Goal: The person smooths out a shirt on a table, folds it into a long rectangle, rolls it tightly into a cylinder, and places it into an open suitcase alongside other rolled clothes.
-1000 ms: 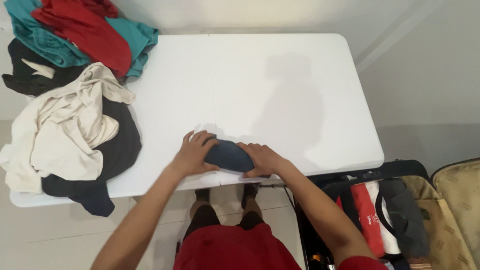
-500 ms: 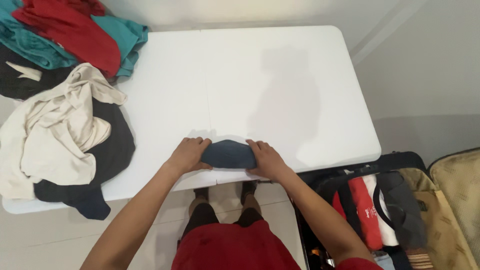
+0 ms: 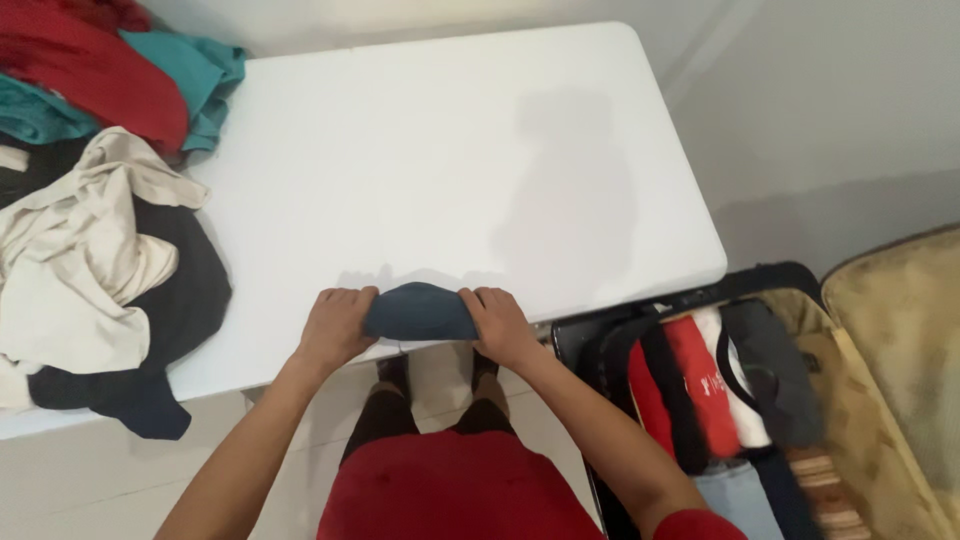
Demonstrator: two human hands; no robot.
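A dark blue garment rolled into a tight bundle [image 3: 420,312] rests at the near edge of the white folding table [image 3: 440,150]. My left hand [image 3: 335,325] grips its left end and my right hand [image 3: 500,325] grips its right end, so both hands hold the roll between them just above the table's edge. My forearms reach in from the bottom of the view over my red shorts.
A heap of loose clothes covers the table's left end: cream [image 3: 80,250], black [image 3: 170,300], red [image 3: 80,70] and teal [image 3: 200,70] pieces. An open suitcase [image 3: 850,400] stands on the floor to the right, packed with rolled red, white and dark garments [image 3: 710,390].
Both hands have shifted from pressing on top of the blue roll to gripping its two ends, and have drawn it toward the table's near edge. The view has swung to the right.
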